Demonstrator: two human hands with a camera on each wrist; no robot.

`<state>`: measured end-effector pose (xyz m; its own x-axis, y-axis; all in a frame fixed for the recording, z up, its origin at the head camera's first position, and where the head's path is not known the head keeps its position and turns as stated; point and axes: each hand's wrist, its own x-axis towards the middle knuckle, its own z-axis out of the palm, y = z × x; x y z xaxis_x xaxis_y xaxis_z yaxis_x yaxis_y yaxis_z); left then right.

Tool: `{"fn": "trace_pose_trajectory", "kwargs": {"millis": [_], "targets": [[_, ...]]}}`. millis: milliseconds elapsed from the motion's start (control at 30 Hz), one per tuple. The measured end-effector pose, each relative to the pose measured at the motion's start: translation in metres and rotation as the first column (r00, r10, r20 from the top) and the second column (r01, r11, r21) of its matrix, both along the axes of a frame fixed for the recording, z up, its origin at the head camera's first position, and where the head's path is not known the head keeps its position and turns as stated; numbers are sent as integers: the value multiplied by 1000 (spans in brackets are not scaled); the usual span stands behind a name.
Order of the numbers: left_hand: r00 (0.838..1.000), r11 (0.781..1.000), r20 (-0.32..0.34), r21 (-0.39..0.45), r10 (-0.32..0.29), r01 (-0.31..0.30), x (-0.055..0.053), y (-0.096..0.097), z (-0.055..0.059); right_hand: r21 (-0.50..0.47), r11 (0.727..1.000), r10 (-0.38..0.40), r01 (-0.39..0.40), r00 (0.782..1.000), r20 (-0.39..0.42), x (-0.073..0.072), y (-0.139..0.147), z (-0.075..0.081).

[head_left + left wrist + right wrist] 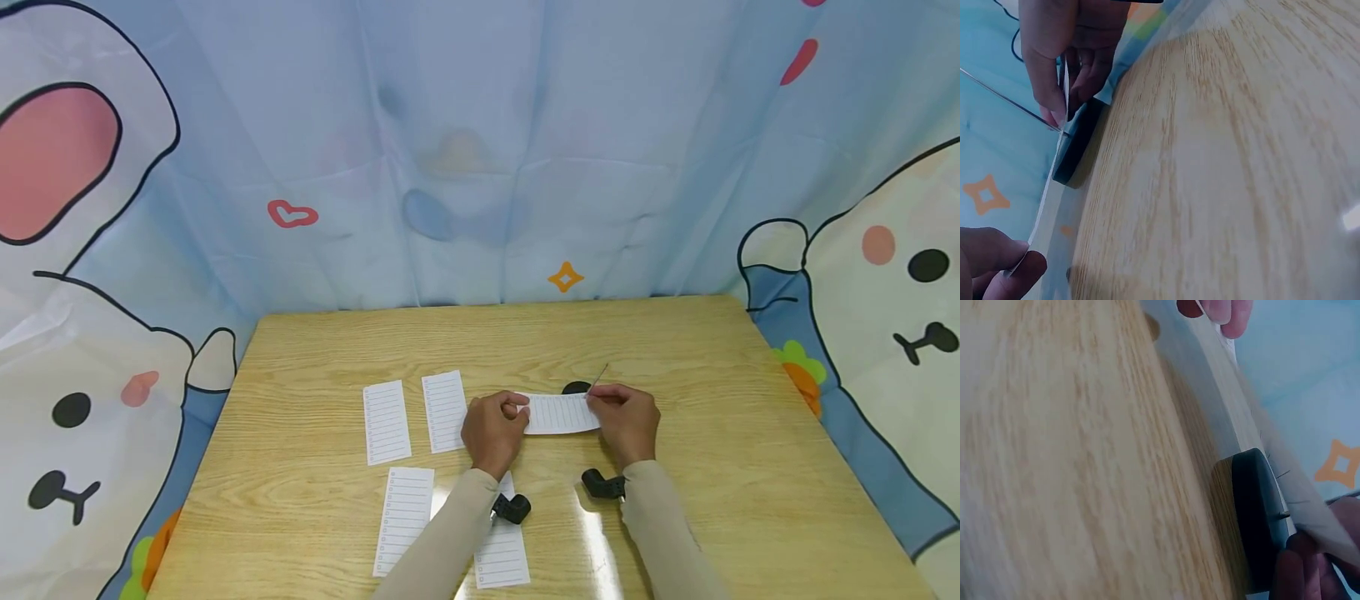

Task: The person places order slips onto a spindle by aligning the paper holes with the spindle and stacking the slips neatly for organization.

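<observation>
Paper slip [561, 414], white with ruled lines, held sideways just right of center in the lower half of the head frame. Left hand [495, 432] pinches its left end between thumb and fingers; right hand [626, 422] pinches its right end, so both hands are grasping the same slip. Slip bows slightly between them.

Thin metal spike [598, 377] sticks up at the slip's right end, beside the right fingertips. Black round base [576, 387] sits on the counter [720, 417], partly hidden behind the slip. Wrist views show spike on both sides of the slip, close to the base; cannot tell whether it goes through the paper or past its edge.

Four more ruled slips lie flat at lower left to lower center: upper-left slip [387, 422], second slip [444, 412] just beside the left hand, lower-left slip [403, 521], and lower-center slip [502, 550] partly covered by the left sleeve [442, 542] and the black wrist camera [512, 508]. Light blue curtain [465, 100] with cartoon animals fills the upper frame and both sides.
</observation>
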<state>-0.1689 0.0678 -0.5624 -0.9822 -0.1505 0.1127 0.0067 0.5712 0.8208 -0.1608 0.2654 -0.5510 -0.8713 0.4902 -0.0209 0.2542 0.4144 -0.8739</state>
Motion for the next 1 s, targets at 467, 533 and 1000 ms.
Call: {"fn": "trace_pose_trajectory", "kwargs": {"millis": [467,533,1000], "targets": [[999,998,-27,-65,-29,27,2,-2,0,266,963,30,-46,998,62,-7,-4,4],[999,996,-34,-84,-32,29,1,-2,-1,274,960,40,-60,996,76,-6,-3,5],[999,984,-29,-172,-46,40,-1,-4,-2,229,962,123,-151,984,131,0,11,7]]}}
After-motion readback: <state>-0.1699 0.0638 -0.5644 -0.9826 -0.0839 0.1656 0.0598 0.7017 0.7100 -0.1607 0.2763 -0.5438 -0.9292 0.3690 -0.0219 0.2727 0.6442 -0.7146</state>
